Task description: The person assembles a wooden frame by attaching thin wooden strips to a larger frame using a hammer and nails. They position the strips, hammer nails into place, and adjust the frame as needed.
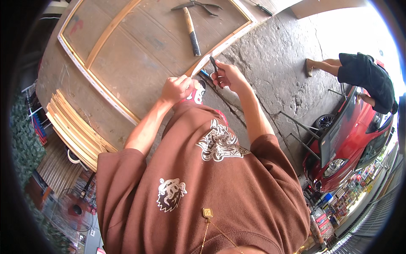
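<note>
A wooden frame (114, 25) with a white strip along its outer edge lies on the brown table. At its near corner, my left hand (177, 89) is closed in a pinch by the end of the white strip (200, 66). My right hand (230, 77) is closed around a small black tool (213, 64) just right of that corner; its exact kind is partly hidden by the fingers. A short blue piece (204, 73) shows between the hands. Inside the frame lies a hammer (191, 34) with a wood and black handle, beside black-handled pliers (205, 6).
A bundle of wooden strips (74, 127) lies along the table's left side, with a fan (74, 209) below it. Another dark-handled tool (264, 9) is at the far edge. To the right, a person (366, 78) bends over by a red car (355, 142) and metal stands (300, 125).
</note>
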### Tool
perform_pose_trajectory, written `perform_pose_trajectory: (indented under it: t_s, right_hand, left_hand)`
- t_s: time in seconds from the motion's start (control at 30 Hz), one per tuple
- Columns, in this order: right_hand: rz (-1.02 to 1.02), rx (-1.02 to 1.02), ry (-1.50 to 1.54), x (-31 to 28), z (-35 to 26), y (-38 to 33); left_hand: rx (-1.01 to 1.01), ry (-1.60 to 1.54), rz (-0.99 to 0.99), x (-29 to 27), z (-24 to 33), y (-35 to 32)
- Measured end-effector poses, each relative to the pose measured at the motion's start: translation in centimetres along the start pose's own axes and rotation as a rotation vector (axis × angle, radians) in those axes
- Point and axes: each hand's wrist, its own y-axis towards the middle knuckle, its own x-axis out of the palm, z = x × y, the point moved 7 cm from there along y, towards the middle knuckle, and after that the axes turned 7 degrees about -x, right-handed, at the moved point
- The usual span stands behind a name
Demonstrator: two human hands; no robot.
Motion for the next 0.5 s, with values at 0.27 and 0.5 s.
perform_pose_trajectory:
  t_s: [0.27,0.5]
  right_hand:
    - [0.529,-0.963,-0.973,1.1,-4.5,-3.7]
    - [0.319,-0.634,-0.632,-2.4,-3.5,-2.7]
  left_hand:
    - [0.009,-0.049,0.048,-0.4,0.2,0.4]
    - [0.022,-0.070,0.057,-1.1,0.1,0.4]
